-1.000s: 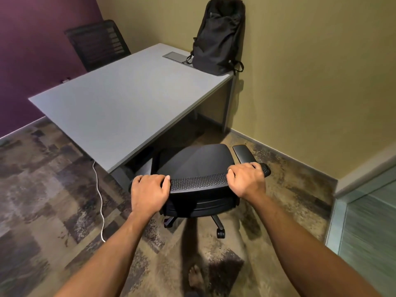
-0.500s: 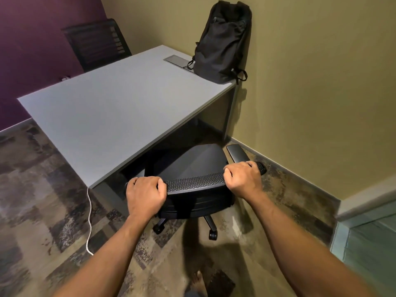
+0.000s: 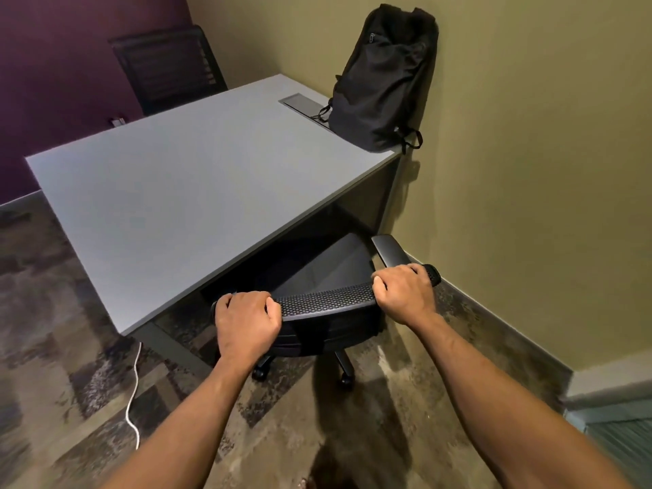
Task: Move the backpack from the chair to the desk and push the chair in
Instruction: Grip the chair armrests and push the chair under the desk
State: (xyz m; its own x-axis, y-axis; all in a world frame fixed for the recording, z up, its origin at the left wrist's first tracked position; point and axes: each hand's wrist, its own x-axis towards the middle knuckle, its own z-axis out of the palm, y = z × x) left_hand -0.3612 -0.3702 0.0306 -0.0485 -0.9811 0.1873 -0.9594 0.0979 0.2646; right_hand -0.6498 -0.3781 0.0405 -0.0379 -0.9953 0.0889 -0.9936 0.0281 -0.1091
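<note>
Your view is dim and warm-toned, with wide-angle bending at the edges. The carpet (image 3: 70, 347) at the left looks smeared, and shadows are soft.

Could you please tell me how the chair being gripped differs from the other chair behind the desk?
The gripped chair is at the desk's near side, its seat partly under the top; the far chair stands against the purple wall. The left hand and right hand hold the near one; nobody touches the far one. Both are black with mesh backs.
</note>
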